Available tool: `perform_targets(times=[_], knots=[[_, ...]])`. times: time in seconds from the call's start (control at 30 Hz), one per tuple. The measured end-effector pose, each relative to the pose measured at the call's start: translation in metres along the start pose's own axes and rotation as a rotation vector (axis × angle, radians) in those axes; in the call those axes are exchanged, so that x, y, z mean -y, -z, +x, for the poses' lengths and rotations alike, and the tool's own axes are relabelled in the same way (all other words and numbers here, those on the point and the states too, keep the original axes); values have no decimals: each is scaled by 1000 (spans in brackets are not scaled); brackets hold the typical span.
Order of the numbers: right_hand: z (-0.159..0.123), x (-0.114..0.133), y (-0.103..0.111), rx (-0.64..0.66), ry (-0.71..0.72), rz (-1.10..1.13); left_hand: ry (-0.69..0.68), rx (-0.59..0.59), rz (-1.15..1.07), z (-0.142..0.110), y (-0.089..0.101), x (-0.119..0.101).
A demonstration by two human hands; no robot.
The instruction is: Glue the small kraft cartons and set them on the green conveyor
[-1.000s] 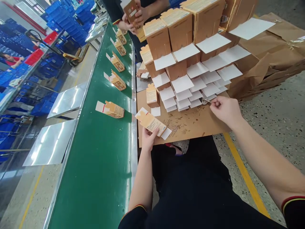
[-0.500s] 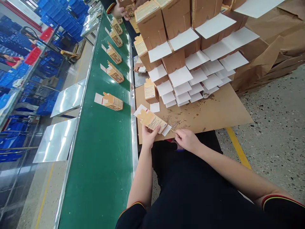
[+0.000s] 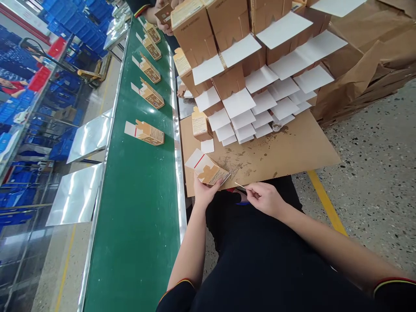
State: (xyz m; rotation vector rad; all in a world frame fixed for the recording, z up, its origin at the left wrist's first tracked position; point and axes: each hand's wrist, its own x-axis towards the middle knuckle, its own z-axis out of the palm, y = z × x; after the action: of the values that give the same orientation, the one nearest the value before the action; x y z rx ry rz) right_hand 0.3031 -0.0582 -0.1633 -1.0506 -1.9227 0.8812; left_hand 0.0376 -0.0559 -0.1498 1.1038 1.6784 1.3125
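A small brown carton point(image 3: 212, 173) with a white flap and a red strip rests tilted in my left hand point(image 3: 205, 193), whose thumb and fingers grip its lower side. My right hand point(image 3: 264, 197) pinches a thin pale stick, perhaps a cotton swab point(image 3: 240, 185); its tip points at the carton but stays apart from it. Both hands are over the front edge of a cardboard sheet point(image 3: 292, 151) with brown smears on it. A small round dish point(image 3: 276, 126) sits at the foot of the stacked cartons point(image 3: 227, 99). One more carton point(image 3: 199, 124) stands on the sheet beyond my left hand.
Left of me runs a green conveyor belt point(image 3: 136, 208) with a metal edge, carrying several cartons point(image 3: 149, 132) in a row. A co-worker's hands point(image 3: 164, 17) hold a carton behind the stack. Brown wrapping paper point(image 3: 357, 73) covers a pile at the right.
My right hand came from the dish to the carton with the stick, then drew slightly back. My left hand has turned the carton, so its red-striped flap now shows more.
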Motion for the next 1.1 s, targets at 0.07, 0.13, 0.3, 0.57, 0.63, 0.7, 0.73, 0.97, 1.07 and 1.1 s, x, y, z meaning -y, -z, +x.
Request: perform_targets(times=[0.07,0.13,0.3,0.57,0.63,0.7,0.73,0.97,1.07,1.1], knots=[[-5,1,6,-13,-53,21,-23,-8,36,-3,0,0],[-9,2,11,-32,-93,47,-45,-30,64,-5,0,1],[-13,7,13,-79,-122,98,-44,39,105,-4,-6,6],[-8,11,20,-118,-153,162,-46,-398,177,13,77,14],[-7,10,24,-158,-167,162,-46,-589,186,14,123,16],[-4,9,27,-184,-169,170,-28,-680,185,14,161,19],[-2,9,28,-194,-165,176,-2,-689,187,13,174,21],[7,5,48,-261,-176,106,-97,-1023,381,-11,177,13],[8,-5,65,-383,-193,68,-421,-1111,368,-9,150,-1],[8,-7,69,-417,-195,66,-501,-1052,315,0,140,-7]])
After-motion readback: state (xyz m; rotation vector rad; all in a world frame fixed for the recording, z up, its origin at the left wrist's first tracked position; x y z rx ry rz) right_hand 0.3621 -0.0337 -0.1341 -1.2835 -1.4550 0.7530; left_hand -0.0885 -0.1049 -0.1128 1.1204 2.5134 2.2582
